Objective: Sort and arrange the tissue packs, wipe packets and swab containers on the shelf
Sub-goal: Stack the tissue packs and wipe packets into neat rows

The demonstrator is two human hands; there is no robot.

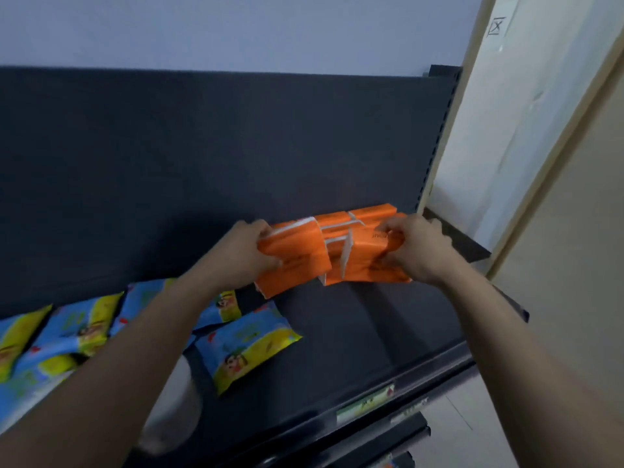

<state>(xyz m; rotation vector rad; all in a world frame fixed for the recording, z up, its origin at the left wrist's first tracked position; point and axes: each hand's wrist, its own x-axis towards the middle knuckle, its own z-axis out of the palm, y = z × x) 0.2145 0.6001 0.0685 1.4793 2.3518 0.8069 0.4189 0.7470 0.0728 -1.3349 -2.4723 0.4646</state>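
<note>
Several orange tissue packs (pixel 337 231) are bunched at the back right of the dark shelf (pixel 354 332). My left hand (pixel 241 249) grips the leftmost orange pack (pixel 297 261), which is tilted. My right hand (pixel 417 251) grips the rightmost orange pack (pixel 368 261). Both hands squeeze the bunch from its two ends. Several blue-and-yellow wipe packets lie flat on the left of the shelf, one of them (pixel 248 346) nearest the middle. A white rounded container (pixel 175 410) shows under my left forearm, mostly hidden.
The shelf's dark back panel (pixel 202 163) rises behind the packs. A price label (pixel 364 401) sits on the front rail. A lower shelf edge (pixel 405 430) shows below. A pale wall and door frame (pixel 526 163) stand close on the right.
</note>
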